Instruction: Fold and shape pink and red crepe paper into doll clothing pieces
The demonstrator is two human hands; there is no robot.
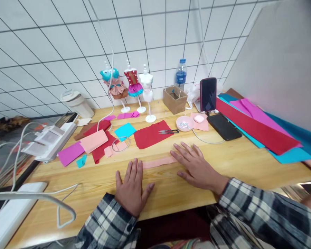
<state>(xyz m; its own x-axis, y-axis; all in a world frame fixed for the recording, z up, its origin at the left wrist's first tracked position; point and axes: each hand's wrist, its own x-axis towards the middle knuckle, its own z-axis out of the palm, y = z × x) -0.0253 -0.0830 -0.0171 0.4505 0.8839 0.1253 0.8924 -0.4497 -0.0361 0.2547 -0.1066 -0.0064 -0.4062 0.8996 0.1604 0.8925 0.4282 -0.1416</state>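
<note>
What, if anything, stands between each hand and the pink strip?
Nothing visible. The left hand lies at one end of the pink strip, the right hand at the other.

Left hand (131, 189), right hand (197, 168), pink strip (159, 162) between

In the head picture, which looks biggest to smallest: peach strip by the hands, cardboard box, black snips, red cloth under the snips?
Red cloth
Cardboard box
Peach strip (the part that shows)
Black snips
</note>
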